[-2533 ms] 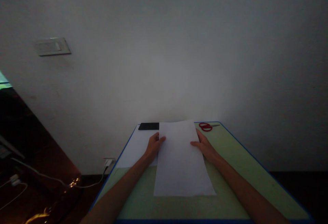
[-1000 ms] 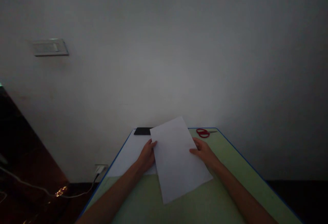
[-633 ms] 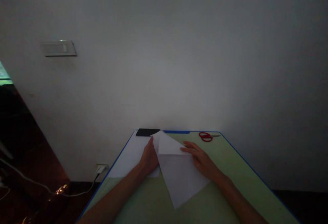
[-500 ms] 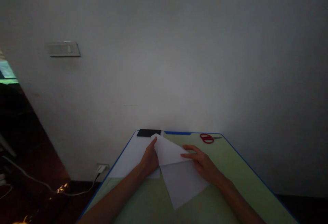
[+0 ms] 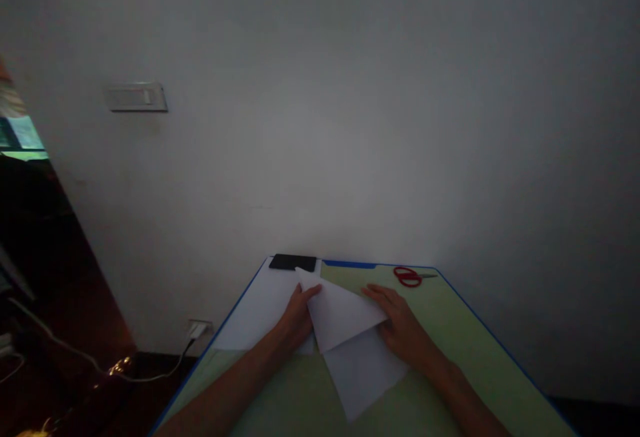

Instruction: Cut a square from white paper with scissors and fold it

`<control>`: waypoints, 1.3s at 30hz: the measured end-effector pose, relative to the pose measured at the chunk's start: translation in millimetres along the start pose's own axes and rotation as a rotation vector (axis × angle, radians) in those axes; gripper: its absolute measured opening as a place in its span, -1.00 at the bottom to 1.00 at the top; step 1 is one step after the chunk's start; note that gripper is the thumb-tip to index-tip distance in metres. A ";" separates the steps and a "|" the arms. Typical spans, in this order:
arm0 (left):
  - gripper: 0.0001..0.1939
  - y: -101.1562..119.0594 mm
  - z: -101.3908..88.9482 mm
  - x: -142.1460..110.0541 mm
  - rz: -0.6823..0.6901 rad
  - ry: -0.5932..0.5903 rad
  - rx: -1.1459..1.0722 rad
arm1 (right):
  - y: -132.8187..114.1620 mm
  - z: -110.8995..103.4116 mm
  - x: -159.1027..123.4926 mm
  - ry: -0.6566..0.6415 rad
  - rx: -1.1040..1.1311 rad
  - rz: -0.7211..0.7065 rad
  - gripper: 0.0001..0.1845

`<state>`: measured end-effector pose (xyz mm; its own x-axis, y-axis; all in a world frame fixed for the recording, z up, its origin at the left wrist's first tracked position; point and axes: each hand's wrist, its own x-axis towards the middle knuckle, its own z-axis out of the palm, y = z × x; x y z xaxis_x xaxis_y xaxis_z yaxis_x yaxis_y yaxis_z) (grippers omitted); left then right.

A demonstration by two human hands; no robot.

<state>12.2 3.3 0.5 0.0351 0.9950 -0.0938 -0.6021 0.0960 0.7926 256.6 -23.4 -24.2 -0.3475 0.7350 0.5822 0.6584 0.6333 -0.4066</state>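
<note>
Between my two hands is a white sheet of paper (image 5: 345,314), its upper part folded down over the lower part with a pointed corner at the upper left. My left hand (image 5: 299,314) grips the paper's left edge, thumb on top and the other fingers behind it. On the right side, my right hand (image 5: 397,320) holds the folded edge, its fingers partly behind the sheet. The lower part of the paper slants toward me above the green table (image 5: 280,404).
More white paper (image 5: 250,314) lies flat at the table's left, with a black flat object (image 5: 293,262) on its far end. Red-handled scissors (image 5: 410,276) rest at the far right. A wall (image 5: 350,124) stands behind; a white plug (image 5: 199,330) with a cable is at left.
The paper's folded flap has come further down over the lower part. My left thumb has shifted right onto the flap. The view has turned slightly left.
</note>
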 end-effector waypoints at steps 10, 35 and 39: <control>-0.51 -0.8 5.7 -5.5 -0.011 0.115 -0.080 | -58.8 -5.9 2.7 -0.044 -0.165 -0.226 -0.20; -0.35 51.7 23.9 -18.1 0.326 -0.053 0.049 | -83.6 -42.1 59.3 0.164 -0.257 -0.198 -0.78; -0.22 88.9 48.3 -29.1 0.548 -0.200 0.204 | -88.3 -110.9 94.5 0.043 0.129 -0.097 -0.76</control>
<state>-3.8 -15.7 102.8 -0.0753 0.8852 0.4590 -0.4110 -0.4469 0.7945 239.6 -36.7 144.8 -0.3747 0.6600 0.6512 0.5310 0.7285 -0.4329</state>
